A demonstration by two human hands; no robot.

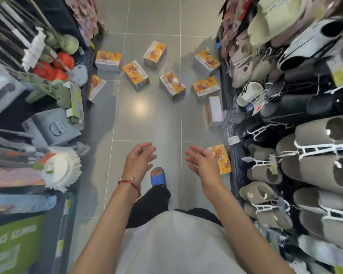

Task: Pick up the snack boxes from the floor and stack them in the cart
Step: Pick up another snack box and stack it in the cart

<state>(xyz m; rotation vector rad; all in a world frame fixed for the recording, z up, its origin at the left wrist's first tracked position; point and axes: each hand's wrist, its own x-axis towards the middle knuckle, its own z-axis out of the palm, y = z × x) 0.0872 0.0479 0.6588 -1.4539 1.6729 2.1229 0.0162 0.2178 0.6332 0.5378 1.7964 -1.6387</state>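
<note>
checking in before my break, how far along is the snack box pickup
Done: nothing visible; no cart is in view. In hand: nothing, the left hand and right hand are open and empty, the right near the nearest box. Left: all nine snack boxes lie on the floor.

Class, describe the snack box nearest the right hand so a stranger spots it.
Find the slipper rack on the right. At its foot, beside the right hand, lies a yellow snack box. Unlike the other boxes, it lies alone, nearest the person.
</note>
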